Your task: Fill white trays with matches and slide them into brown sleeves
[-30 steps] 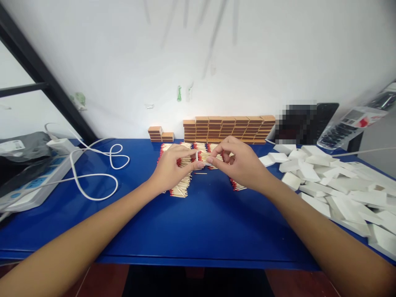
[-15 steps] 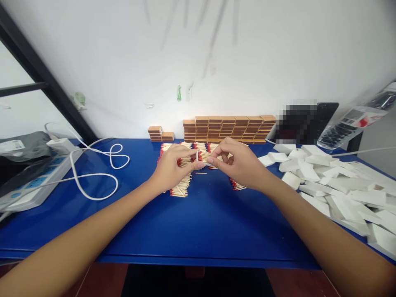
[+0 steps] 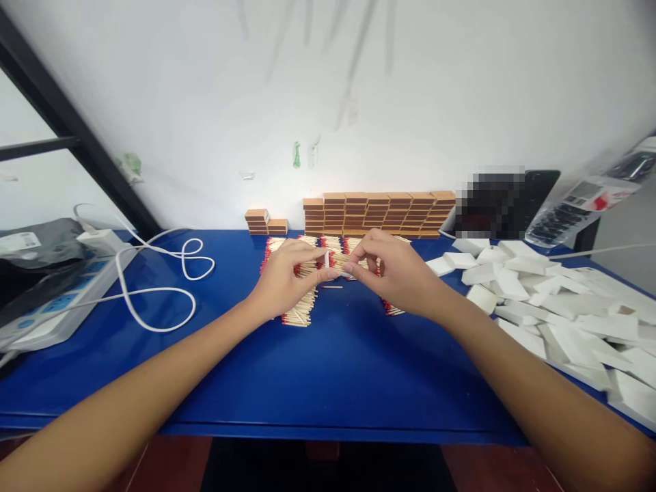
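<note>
Between my two hands is a small white matchbox tray (image 3: pixel 326 259) with red-headed matches in it. My left hand (image 3: pixel 287 277) pinches its left end between thumb and fingers. The right end is held by my right hand (image 3: pixel 394 272), whose thumb and fingertips press at the tray's edge and partly cover it. Beneath and around the hands lie piles of matches (image 3: pixel 297 316), partly hidden by them. One loose match (image 3: pixel 332 287) rests on the blue table just in front of the tray.
Stacked brown matchboxes (image 3: pixel 379 215) line the wall, with a smaller stack (image 3: pixel 257 222) to their left. A heap of white trays (image 3: pixel 558 301) covers the table's right side. On the left are a power strip (image 3: pixel 66 301) and a looped white cable (image 3: pixel 154 328). A dark phone (image 3: pixel 540 198) leans at back right.
</note>
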`<state>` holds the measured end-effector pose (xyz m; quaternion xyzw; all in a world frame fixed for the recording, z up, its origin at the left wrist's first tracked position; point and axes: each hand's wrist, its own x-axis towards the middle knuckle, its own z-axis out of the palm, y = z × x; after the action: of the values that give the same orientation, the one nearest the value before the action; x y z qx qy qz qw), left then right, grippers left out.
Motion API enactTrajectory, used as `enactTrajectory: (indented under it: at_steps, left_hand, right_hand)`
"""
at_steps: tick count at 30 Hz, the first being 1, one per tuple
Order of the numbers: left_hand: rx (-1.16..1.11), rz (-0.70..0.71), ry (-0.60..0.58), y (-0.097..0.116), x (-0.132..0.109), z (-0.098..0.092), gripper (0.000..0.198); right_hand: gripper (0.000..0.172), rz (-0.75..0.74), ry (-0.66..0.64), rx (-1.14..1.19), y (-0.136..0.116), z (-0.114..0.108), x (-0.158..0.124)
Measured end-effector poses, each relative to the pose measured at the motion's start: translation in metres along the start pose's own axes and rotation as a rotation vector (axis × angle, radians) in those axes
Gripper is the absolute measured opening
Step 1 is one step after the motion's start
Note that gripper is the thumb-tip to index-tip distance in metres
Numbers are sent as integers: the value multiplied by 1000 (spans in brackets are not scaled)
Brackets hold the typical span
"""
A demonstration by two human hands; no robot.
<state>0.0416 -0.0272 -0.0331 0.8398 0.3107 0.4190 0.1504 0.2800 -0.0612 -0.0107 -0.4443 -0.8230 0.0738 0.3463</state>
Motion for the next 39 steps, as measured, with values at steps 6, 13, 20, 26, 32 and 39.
enactTrajectory:
  at_steps: [6, 13, 20, 26, 32, 39]
  left_hand:
    - [-1, 4, -9, 1, 0, 0, 43]
    - [1, -2, 9, 3, 1, -1, 48]
    - [17, 16, -17, 3, 1, -1, 40]
    - [14, 26, -18, 3, 1, -1, 39]
    - [15, 41, -16, 3, 0, 0, 45]
    - [12, 59, -18, 3, 0, 0, 47]
  right_hand:
    - [18, -12, -2, 24, -2, 1, 0]
    - [13, -15, 41, 54, 0, -4, 1]
    - [11, -18, -16, 49, 3, -3, 1]
    - [11, -21, -62, 43, 3, -3, 1]
    - [14, -10, -79, 38, 1, -2, 0]
    - [16, -1, -75, 62, -1, 1, 0]
